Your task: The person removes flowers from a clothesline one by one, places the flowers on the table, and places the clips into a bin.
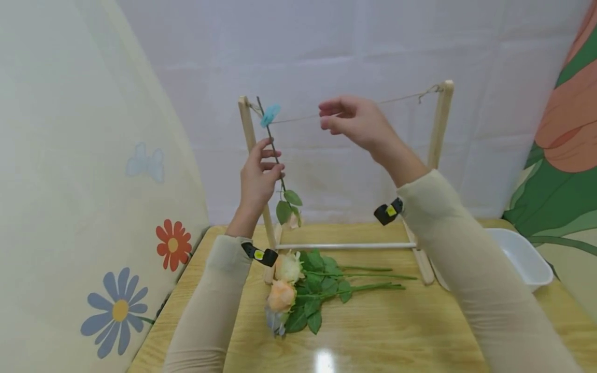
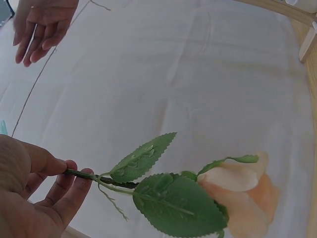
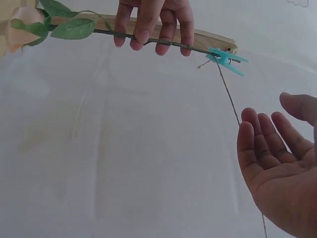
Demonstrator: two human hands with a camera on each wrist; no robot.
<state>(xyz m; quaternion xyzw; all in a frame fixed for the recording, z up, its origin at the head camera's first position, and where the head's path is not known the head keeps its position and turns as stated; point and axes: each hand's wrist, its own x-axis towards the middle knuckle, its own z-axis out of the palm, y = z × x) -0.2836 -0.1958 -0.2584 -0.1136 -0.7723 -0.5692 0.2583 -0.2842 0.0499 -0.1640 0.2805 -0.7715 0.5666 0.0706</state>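
Observation:
My left hand (image 1: 258,178) pinches the dark stem of an artificial peach rose (image 2: 240,191), whose bloom and green leaves hang downward. Near the stem's upper end a light-blue clothespin (image 1: 270,115) clips it to a thin string (image 1: 298,119). That string runs between the two posts of a wooden frame (image 1: 440,124). Beside the middle of the string is my right hand (image 1: 356,122), fingers loosely bent and thumb apart, with nothing in its grasp. In the right wrist view its fingertips overlap the string (image 3: 229,91).
Several artificial roses (image 1: 282,295) lie on the wooden table (image 1: 373,336), stems toward the right. A white bar (image 1: 345,246) joins the frame's feet. At the right stands a white plastic basin (image 1: 527,259). A pale cloth (image 1: 298,46) hangs behind.

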